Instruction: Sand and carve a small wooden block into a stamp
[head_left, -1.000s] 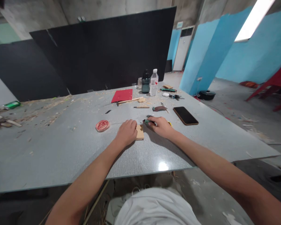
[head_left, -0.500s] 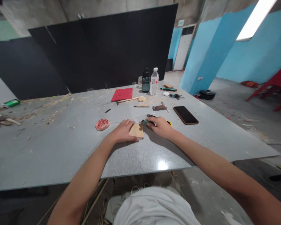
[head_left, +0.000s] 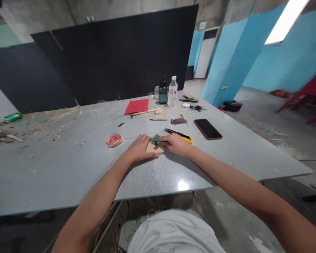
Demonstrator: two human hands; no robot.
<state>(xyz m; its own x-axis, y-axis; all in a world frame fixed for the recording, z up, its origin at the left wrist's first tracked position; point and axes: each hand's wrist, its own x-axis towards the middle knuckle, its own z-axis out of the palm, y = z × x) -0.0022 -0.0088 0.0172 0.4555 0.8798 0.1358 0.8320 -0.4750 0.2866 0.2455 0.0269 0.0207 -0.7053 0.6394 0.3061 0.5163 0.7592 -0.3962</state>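
A small pale wooden piece (head_left: 153, 148) lies flat on the grey table (head_left: 68, 168). My left hand (head_left: 139, 149) holds it down by its left edge, fingers curled round it. My right hand (head_left: 175, 144) pinches a small dark green folded piece, perhaps sandpaper (head_left: 155, 139), and presses it on the wood's top. A yellow-and-black utility knife (head_left: 180, 135) lies just behind my right hand. A round red carved stamp (head_left: 114, 140) sits to the left of my left hand.
A black phone (head_left: 208, 128) lies to the right. Farther back are a red sheet (head_left: 137, 106), a dark bottle (head_left: 163, 91), a clear water bottle (head_left: 172, 91), small tools and wood shavings. Black boards stand behind the table. The table's near edge is close to my body.
My right hand has left the knife and brought the green piece left onto the wood. My left hand shifted from covering the wood to gripping its left edge.
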